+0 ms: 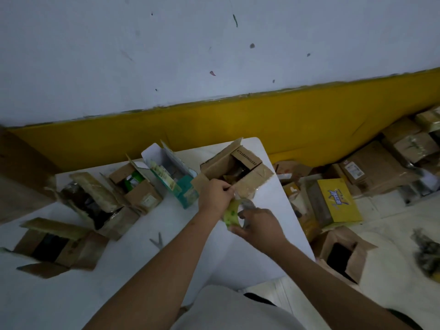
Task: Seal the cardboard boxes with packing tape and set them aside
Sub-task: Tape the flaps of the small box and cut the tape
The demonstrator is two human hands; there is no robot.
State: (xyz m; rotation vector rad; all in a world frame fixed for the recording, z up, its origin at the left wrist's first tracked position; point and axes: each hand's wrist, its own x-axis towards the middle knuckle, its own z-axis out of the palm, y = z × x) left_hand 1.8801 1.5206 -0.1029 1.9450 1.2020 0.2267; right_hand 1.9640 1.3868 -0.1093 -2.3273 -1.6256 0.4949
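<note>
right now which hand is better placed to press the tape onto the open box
Left, likely: the left hand pinches the tape end beside the open box; the right hand grips the tape roll farther back.

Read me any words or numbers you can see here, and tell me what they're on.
"4711010901032", as best it reads: inner flap of the open cardboard box.
Yellow box on the floor: blue lettering, unreadable.
Green-and-white carton: print too blurred.
Brown floor box: label too small.
</note>
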